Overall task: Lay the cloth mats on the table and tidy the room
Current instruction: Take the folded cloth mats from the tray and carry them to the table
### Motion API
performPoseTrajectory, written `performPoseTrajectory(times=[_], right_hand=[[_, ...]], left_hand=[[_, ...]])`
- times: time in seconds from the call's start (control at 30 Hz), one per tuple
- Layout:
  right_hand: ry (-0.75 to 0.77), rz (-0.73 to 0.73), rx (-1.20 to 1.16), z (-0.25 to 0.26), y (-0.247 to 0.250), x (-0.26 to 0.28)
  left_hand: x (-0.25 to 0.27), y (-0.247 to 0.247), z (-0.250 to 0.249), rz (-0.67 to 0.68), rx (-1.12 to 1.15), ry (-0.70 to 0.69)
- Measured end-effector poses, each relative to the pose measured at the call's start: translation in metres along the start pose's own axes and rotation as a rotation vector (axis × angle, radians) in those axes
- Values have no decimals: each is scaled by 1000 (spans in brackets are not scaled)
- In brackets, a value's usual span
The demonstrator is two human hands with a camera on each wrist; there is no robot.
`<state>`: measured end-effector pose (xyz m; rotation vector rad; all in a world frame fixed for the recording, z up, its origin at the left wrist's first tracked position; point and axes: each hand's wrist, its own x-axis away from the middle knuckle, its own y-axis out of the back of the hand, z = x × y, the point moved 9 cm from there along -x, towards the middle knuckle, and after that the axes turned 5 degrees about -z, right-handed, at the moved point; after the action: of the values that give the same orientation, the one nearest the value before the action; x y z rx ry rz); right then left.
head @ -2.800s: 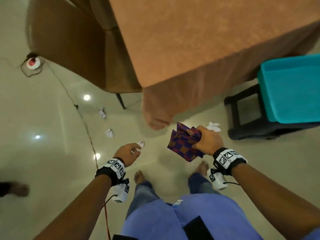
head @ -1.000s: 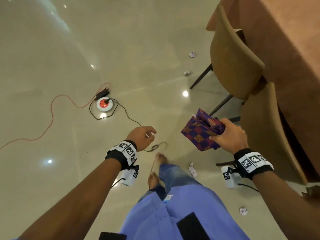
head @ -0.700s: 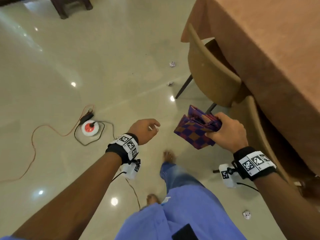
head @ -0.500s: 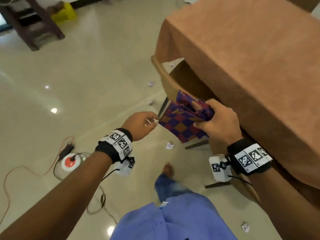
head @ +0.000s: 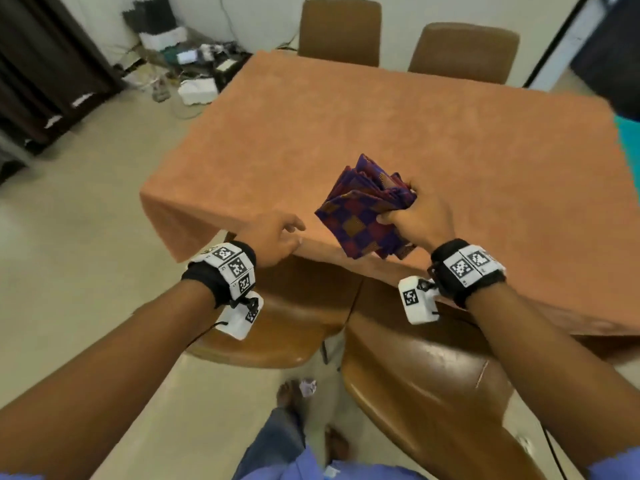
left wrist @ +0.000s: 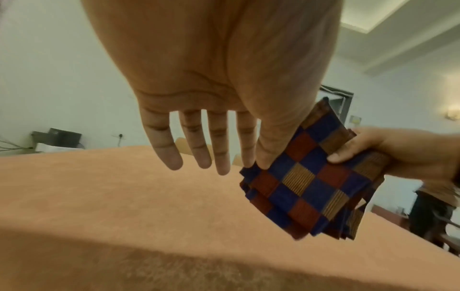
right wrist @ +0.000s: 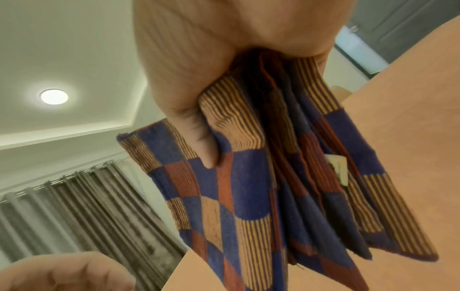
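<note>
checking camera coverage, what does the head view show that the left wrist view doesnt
Only the head view: the brown padded chairs tucked under the near edge, floor clutter by the wall, a crumpled paper scrap.

Only the left wrist view: the left hand from its palm side, fingers straight, and the ceiling.

Both: the orange-clothed table and the right hand gripping the folded blue, red and gold checked cloth mats.

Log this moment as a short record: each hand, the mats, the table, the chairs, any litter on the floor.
left hand: open, fingers straight, beside the mats near the table's front edge
right hand: grips the folded stack
cloth mats: checked blue, red and tan, folded together, held above the table, none laid yet
table: covered by an orange cloth
chairs: two near, two far
litter: crumpled paper by the foot
</note>
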<state>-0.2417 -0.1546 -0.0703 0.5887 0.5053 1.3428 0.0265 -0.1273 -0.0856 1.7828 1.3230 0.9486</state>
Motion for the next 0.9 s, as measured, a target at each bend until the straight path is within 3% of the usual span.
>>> performPoseTrajectory(times=[0.1,0.27,0.4,0.5,0.57,0.7,0.77,0.83,0.9], right_hand=[[-153,-92,-55,-28,11,-53],[-280,-226,-153,-44,13,-149],[-370,-318,-272,-51,-1,-236],[-350,-370,-459,-50,-10,-300],[-376,-384,-552,-55,-35,-362],[-429,-291,-682,-90,-62,-398],[-479,-265,-578,-116,-65,-394],[-486,-284,-147,-136,-57,-388],[-349,-359,308,-137,-46,-388]], left_hand=[[-73,-15,-15,85,-144,-98],[-186,-41,-7,232,-328,-158],[-266,-57,10,303,-386,-152],[-317,-56,21,303,-381,-119],[-378,-60,43,313,-356,-75],[-389,-71,51,375,-366,-66],[-385,-74,50,350,-387,-87],[-391,-78,56,322,-393,-94],[-396,-83,63,324,-394,-95]])
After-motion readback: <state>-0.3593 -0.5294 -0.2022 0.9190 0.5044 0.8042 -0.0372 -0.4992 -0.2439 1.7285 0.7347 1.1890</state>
